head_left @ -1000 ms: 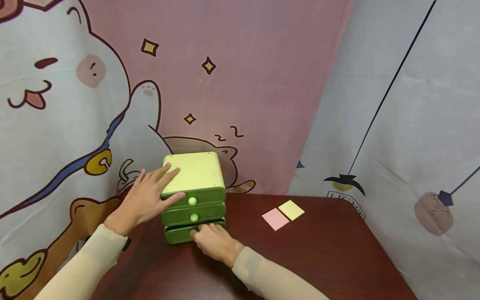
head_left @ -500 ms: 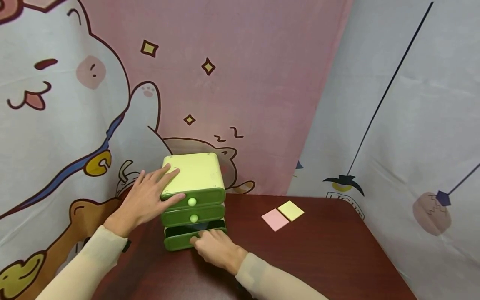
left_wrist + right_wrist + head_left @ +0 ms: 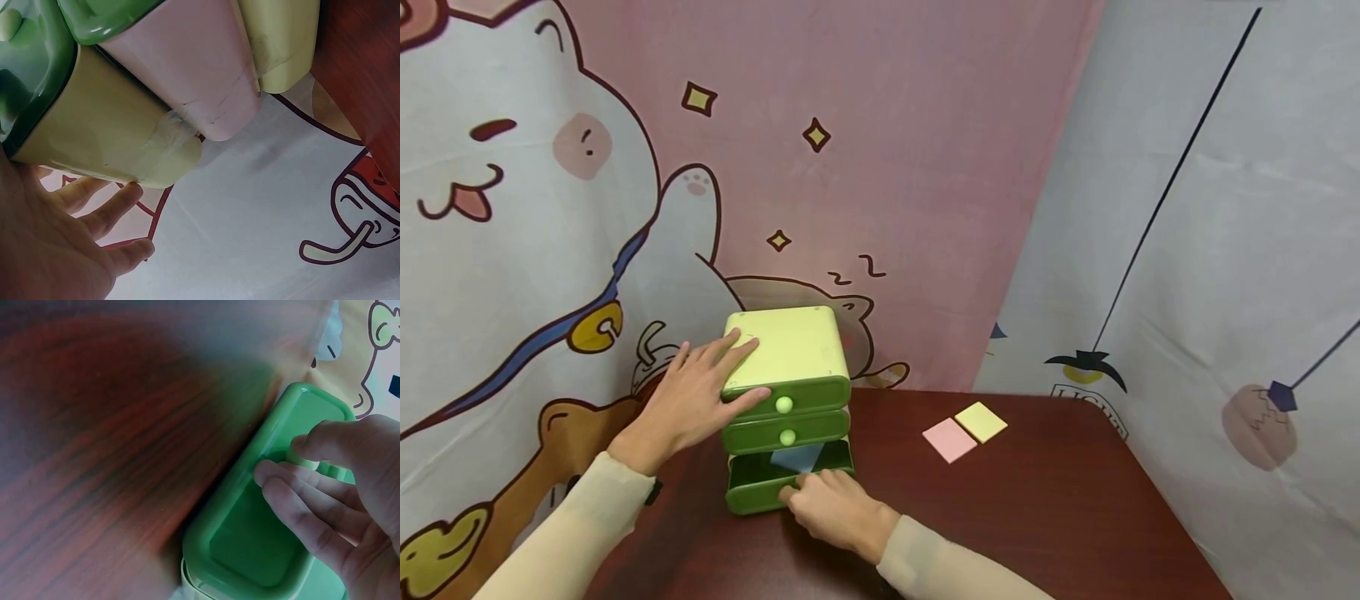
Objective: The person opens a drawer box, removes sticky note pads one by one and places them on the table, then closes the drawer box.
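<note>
A small three-drawer cabinet (image 3: 793, 342) with a pale yellow top and green drawer fronts stands at the back left of the table. My left hand (image 3: 688, 404) rests on its top left edge, fingers spread. At the bottom drawer (image 3: 752, 498), which is pulled out, my right hand (image 3: 835, 508) pinches the knob (image 3: 303, 457) between thumb and fingers. Inside that drawer lies a blue square sheet (image 3: 797, 457), partly hidden by the front. The upper two drawers are closed, each with a round light green knob (image 3: 784, 405).
To the cabinet's right, a pink square pad (image 3: 950, 440) and a yellow square pad (image 3: 981, 422) lie edge to edge on the dark red-brown table (image 3: 1037, 517). A printed cloth backdrop (image 3: 925, 208) hangs close behind the cabinet and along both sides.
The bottom drawer has slid further out toward me with my right hand on its knob, bringing the blue sheet into view. My left hand has stayed on the cabinet.
</note>
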Motion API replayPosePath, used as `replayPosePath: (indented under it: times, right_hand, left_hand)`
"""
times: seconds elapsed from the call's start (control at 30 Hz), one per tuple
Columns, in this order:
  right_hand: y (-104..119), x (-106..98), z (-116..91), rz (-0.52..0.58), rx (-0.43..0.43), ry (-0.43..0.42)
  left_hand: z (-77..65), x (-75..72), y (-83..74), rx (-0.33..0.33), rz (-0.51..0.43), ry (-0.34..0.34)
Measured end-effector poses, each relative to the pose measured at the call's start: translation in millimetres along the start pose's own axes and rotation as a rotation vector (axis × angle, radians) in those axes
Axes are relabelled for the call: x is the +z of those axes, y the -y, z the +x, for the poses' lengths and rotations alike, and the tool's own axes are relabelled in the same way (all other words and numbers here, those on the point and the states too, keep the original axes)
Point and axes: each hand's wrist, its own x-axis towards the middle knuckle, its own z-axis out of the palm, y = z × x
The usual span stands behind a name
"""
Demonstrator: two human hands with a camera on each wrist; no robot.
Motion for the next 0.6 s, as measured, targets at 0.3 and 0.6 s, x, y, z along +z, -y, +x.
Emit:
replayPosePath:
  times: [0.3,0.6]
  right_hand:
    - [3.5,-4.8,-7.6,-0.003,-0.037,-0.024]
    - [9.1,-11.4,-16.5,-0.017,-0.067,-0.003]
  left_hand:
    - [0.4,-0.1,-0.8,0.005,0.002,-0.006]
    - [-0.4,-1.4,-1.4,0.004,0.0,0.0]
